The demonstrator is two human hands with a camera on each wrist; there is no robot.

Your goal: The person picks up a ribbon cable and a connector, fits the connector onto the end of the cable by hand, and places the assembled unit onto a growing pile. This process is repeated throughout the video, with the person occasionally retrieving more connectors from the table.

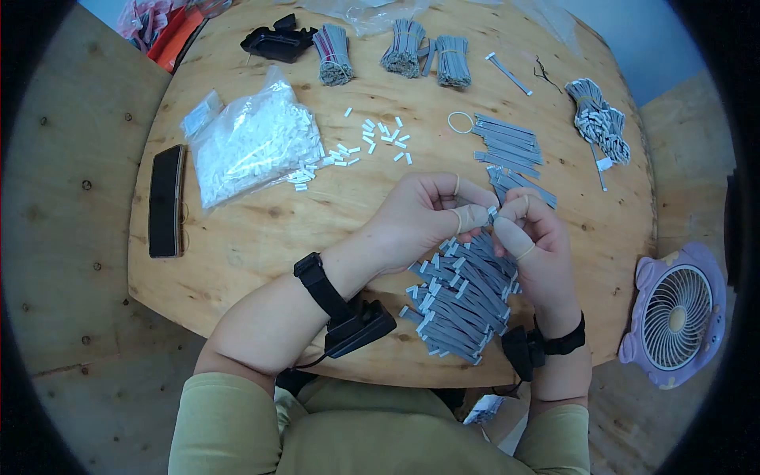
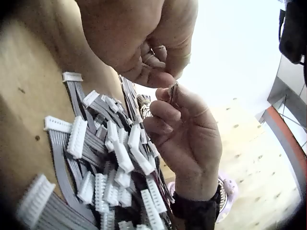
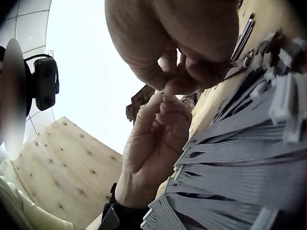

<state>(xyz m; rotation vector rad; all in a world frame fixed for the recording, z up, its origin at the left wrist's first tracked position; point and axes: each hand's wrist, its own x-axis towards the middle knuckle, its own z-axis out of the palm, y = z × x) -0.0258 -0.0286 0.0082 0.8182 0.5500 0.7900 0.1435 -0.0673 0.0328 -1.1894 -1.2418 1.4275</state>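
In the head view my left hand and right hand meet fingertip to fingertip over the table. Between them is a small white connector with a bit of grey ribbon cable at it, pinched by the thumb and fingers of both hands. The fingertips hide most of this piece. Pale finger cots cover some fingertips and both thumbs. Right below the hands lies a heap of grey ribbon cables with white connectors on their ends. In the left wrist view, rows of slots show on the connectors of the heap.
Beyond the hands lie loose ribbon cables. Loose white connectors lie near a plastic bag full of them. Tied cable bundles and a black holder sit at the back. A phone is left, a purple fan right.
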